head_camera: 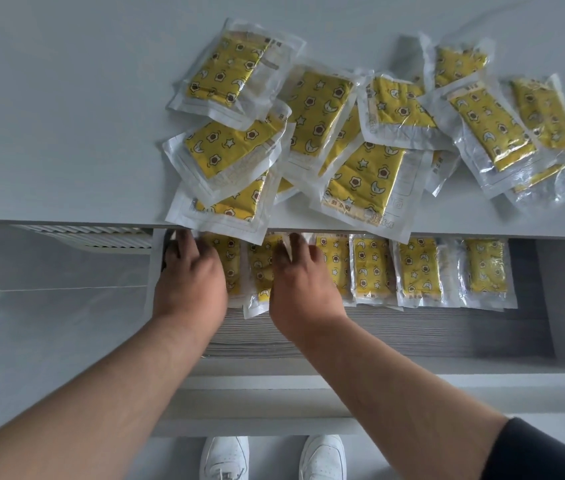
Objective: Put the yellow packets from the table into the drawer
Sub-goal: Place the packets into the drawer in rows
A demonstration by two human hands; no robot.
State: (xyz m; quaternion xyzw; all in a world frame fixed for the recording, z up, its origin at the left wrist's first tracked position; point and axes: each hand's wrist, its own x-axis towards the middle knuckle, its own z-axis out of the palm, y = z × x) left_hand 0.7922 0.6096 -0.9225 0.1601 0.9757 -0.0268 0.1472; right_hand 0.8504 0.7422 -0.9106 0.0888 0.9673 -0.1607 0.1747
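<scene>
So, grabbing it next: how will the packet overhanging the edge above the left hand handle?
Probably floppy and light: the overhanging packet is thin clear film around a flat yellow pad. The glossy film looks slippery, so pushing may slide it off.

Bare forearms [156, 375] outstretched, left grip [189, 284] and right grip [303, 285] palm-down side by side, fingers [185, 245] forward

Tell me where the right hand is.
Head view: the right hand is in the open drawer, on the row of yellow packets, just right of the left hand, below the table edge.
</scene>
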